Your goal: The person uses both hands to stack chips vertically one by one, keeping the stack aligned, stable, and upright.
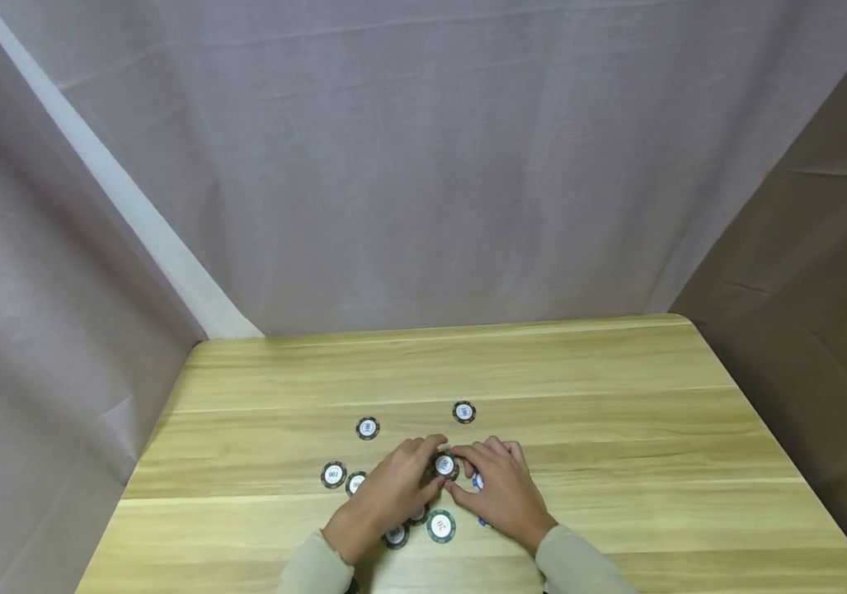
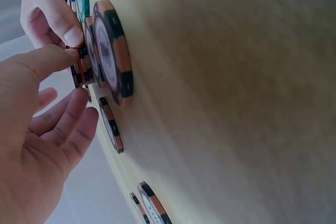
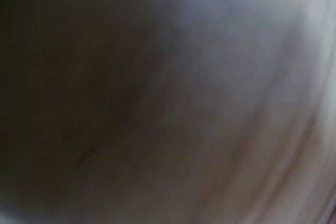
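two hands are met over a small chip stack mid-table; it's pinched between left hand and right hand fingertips, wedged right between them, equally near both. loose chips are scattered around.

your head view is evenly and softly lit, with no hard glare on the table; only faint shadows sit under your hands and beneath the chips. the wide lens bends the picture at its edges, so the backdrop's seams lean outward. your left wrist view is bright but soft: the nearest chip is fairly sharp, while the wood beyond it melts into a dim blur. your right wrist view is wholly out of focus, dark at left, pale at right.
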Tool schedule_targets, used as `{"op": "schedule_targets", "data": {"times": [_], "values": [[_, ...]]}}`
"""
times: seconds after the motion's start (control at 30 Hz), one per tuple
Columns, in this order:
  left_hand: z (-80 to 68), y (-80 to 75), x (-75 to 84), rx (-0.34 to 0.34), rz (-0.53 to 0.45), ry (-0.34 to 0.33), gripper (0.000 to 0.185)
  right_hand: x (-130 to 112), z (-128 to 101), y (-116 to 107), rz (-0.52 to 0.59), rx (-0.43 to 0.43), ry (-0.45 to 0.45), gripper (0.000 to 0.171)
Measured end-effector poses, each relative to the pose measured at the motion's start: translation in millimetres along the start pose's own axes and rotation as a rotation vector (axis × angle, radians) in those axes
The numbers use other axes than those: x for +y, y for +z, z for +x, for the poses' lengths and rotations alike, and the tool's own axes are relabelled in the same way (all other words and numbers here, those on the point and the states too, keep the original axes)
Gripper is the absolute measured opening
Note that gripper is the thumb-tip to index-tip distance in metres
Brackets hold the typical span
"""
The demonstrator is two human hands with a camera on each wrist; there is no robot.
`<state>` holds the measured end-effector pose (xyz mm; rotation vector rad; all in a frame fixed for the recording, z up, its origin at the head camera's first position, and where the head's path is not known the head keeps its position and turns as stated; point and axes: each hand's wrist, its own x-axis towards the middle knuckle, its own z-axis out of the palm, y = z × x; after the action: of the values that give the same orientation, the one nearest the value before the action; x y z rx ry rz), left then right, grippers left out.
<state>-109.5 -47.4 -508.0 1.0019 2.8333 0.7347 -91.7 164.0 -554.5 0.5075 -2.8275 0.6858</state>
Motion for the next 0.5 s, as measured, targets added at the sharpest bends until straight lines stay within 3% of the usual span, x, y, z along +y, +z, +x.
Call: {"op": "schedule_targets", "data": {"times": [0.3, 0.5], "values": [[-3.0, -7.5, -9.5, 0.075, 0.123, 0.112, 0.049, 0.6, -0.9, 0.0, 0.013, 0.004, 0.009, 0.049], [-11.1, -24.6, -18.6, 0.02, 0.14, 0.052, 0.048, 0.1, 0.0, -1.3, 0.031, 0.012, 0.003, 0.054]]}}
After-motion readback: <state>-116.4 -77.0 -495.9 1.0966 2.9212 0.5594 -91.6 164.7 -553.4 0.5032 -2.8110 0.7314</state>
